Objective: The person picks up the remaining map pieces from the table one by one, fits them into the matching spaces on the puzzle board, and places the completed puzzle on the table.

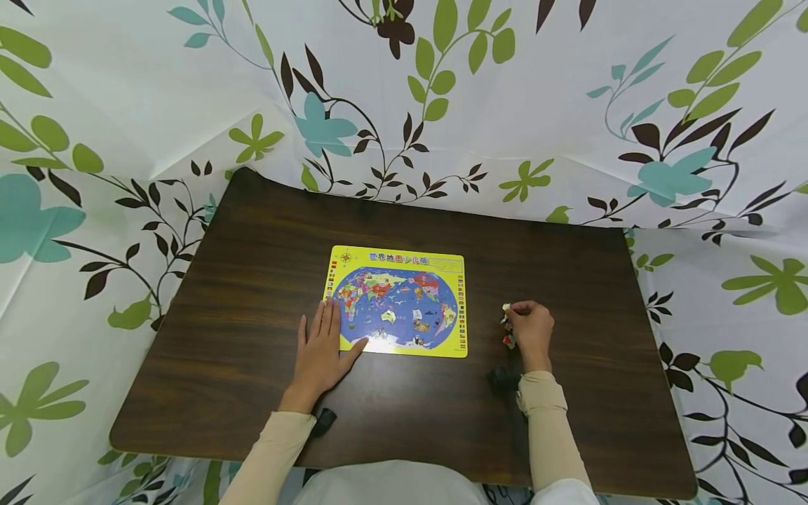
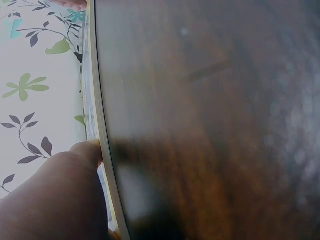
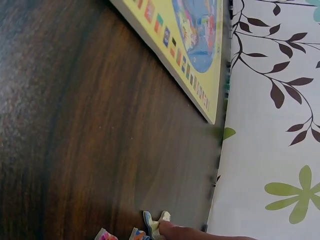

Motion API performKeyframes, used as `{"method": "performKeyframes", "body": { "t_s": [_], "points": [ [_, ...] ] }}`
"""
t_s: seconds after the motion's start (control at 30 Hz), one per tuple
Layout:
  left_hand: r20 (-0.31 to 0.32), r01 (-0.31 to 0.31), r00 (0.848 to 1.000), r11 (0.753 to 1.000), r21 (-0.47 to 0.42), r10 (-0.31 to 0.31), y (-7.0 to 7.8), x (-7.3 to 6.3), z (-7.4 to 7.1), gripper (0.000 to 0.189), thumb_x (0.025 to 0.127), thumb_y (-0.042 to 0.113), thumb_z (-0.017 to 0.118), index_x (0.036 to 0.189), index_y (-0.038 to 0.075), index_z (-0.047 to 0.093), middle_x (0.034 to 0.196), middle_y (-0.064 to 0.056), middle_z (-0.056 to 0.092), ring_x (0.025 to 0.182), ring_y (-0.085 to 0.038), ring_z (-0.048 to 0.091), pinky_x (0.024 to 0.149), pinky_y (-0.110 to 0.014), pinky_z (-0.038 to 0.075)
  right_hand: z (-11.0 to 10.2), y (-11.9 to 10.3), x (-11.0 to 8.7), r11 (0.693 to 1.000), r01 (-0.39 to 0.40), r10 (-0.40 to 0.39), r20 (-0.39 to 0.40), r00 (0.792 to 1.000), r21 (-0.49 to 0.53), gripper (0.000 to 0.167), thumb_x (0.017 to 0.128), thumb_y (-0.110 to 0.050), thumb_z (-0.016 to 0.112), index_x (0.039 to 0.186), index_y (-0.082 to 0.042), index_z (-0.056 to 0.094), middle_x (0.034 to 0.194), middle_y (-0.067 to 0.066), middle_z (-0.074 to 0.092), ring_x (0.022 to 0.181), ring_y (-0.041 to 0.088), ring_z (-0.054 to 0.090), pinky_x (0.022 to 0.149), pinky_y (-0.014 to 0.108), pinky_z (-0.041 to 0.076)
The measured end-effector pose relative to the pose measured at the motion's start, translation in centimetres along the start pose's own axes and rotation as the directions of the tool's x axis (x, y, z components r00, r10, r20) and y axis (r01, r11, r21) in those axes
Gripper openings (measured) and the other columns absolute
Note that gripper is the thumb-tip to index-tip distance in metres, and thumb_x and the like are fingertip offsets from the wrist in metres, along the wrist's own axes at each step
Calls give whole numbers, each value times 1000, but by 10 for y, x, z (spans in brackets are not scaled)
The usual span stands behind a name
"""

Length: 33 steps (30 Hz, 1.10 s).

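Note:
A yellow-bordered world map puzzle board (image 1: 451,348) lies flat on the table. My left hand (image 1: 320,354) rests on its lower left part, fingers straight and thumb spread along the near edge. The left wrist view shows the thumb (image 2: 55,190) against the board's edge (image 2: 103,125). To the right of the board, my right hand (image 1: 532,330) pinches a small pale puzzle piece (image 3: 150,221) at its fingertips. More small coloured pieces (image 1: 508,341) lie just below it on the table, one of them pink (image 3: 106,235). My right palm is hidden from view.
The dark wooden table (image 1: 252,245) extends on all sides of the board. A white cloth with leaf and flower patterns (image 1: 442,154) hangs behind and beside it. Black devices (image 1: 503,379) sit at both wrists.

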<state>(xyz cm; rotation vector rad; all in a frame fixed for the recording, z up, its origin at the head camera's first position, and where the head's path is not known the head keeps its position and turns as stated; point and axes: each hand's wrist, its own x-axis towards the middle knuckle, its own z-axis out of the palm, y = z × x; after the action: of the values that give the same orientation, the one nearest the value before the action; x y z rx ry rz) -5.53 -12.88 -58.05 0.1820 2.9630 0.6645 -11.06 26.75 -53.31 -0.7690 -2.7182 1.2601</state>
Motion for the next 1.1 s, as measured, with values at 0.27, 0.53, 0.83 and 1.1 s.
{"method": "performKeyframes", "body": {
  "t_s": [0.27,0.53,0.83,1.1],
  "points": [
    [10,1,1000,1000,4,-1,1,2,-2,102,98,66,54,165,3,11,173,-16,9,160,-32,3,124,-59,-6,1,0,2,999,-17,16,23,1000,44,15,95,-1,72,105,9,71,100,25,73,58,10,67,50,16,50],
    [5,1,1000,1000,-2,-1,1,1,-1,100,98,66,53,165,3,13,173,-17,10,160,-32,4,124,-60,-6,0,-1,4,993,-70,63,68,996,100,20,94,-1,73,109,11,71,96,18,72,58,3,63,53,14,52],
    [17,6,1000,1000,4,-6,1,0,-2,101,98,66,53,166,3,10,173,-16,8,160,-32,2,124,-59,-7,-1,-4,1,997,-64,57,136,989,47,20,95,-9,73,107,8,75,88,11,75,61,7,59,51,20,48],
    [20,5,1000,1000,-2,-5,1,0,-3,102,98,66,53,166,3,10,173,-16,7,160,-32,1,124,-59,-7,2,-17,-7,997,16,-23,102,995,70,18,95,-11,75,106,3,73,90,11,74,67,6,58,54,20,45]
  ]
}}
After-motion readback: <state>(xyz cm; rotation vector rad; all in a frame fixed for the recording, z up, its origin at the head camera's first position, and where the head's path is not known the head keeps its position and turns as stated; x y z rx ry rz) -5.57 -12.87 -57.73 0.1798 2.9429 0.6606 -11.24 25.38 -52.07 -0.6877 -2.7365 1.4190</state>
